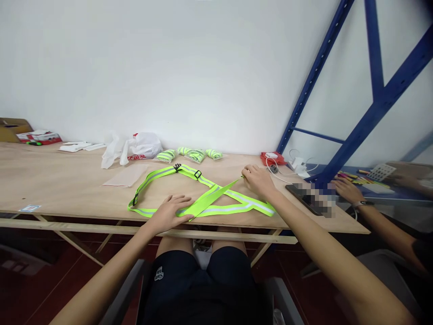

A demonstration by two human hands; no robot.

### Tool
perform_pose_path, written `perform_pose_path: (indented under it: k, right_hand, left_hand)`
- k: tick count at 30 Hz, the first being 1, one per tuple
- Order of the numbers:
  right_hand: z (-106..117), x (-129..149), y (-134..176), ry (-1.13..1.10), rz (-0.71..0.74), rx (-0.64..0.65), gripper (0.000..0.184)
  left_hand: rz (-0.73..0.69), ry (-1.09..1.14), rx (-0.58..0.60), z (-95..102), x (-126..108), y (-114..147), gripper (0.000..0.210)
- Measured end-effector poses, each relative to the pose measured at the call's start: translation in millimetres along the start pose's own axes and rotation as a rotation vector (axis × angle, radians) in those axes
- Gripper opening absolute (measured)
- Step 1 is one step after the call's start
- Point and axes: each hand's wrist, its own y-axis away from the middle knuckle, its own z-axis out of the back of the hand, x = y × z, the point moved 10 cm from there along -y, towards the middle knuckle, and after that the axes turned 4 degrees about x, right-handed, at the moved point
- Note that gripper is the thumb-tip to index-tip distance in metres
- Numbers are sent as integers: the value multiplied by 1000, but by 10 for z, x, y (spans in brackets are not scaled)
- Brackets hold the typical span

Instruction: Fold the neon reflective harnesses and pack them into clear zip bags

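Observation:
A neon-yellow reflective strap vest [230, 209] with silver stripes and black buckles lies spread in loops on the wooden table [84, 180]. My left hand [171, 213] rests on its front band near the table edge, fingers stretched out and thumb apart. At the right, my right hand [259, 180] is closed in a pinch on the end of one band. That band runs raised and slanting between my two hands, its plain side showing. The exact grip of the right fingertips is partly hidden.
Packed reflective bundles [194, 155] and a white plastic bag [145, 145] lie along the wall. A clear flat bag [125, 176] is left of the vest. A phone [302, 198], cables and a blue rack [314, 67] stand right, near another person's hand [350, 190].

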Motion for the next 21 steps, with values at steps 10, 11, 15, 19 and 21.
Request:
perform_pose_path:
  k: [10,11,15,19,21]
  right_hand:
    - [-333,-296,134,-533,-149,128,23]
    - [-372,-285,151,-555,-128,163,29]
    - [-525,-168,230,-515,-25,326,49]
    - [-607,-27,285,-289,79,406,35]
    - [-579,-17,269,-203,92,379,26]
  left_hand:
    - [-117,105,37,-57,-262,-43,50]
    - [-109,123,33,-53,-260,-51,49]
    - [-96,206,11,-16,-273,-67,43]
    - [-124,270,-14,1,-312,-70,27]
    - [-134,287,-56,24,-316,-72,22]
